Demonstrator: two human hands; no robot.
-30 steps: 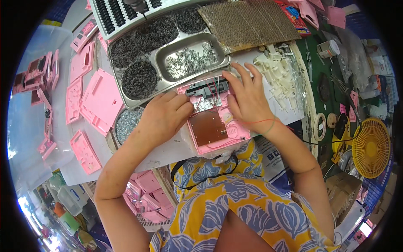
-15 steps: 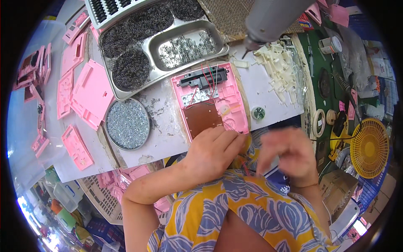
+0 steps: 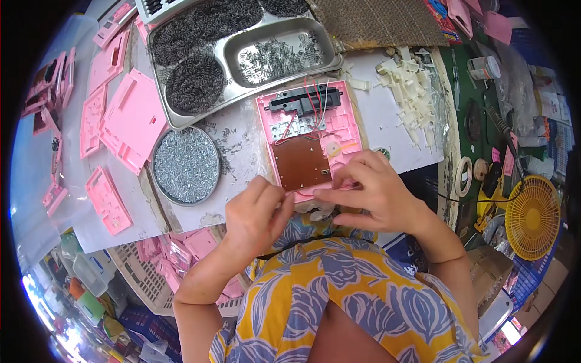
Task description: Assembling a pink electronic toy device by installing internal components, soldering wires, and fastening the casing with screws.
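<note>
A pink plastic housing (image 3: 353, 134) lies face up at the table's front edge. It holds a brown circuit board (image 3: 301, 162), a black bar-shaped part (image 3: 304, 100), a metal plate (image 3: 292, 127) and thin red and pale wires. My left hand (image 3: 257, 212) is closed at the housing's front left corner, thumb and forefinger together. What they pinch is too small to make out. My right hand (image 3: 378, 190) reaches over the front right corner, fingers apart, with the forefinger near the front wall and the thumb lower.
Behind the housing stands a metal tray (image 3: 233, 81) of dark springs. A round dish (image 3: 186, 166) of small screws sits to the left, beside several pink panels (image 3: 134, 115). White plastic parts (image 3: 413, 91) are heaped at the right. A yellow fan (image 3: 532, 218) stands far right.
The grey power screwdriver has left the view. My left hand has shifted left off the housing's front middle; my right hand has come up to its right corner. The view has shifted slightly.
</note>
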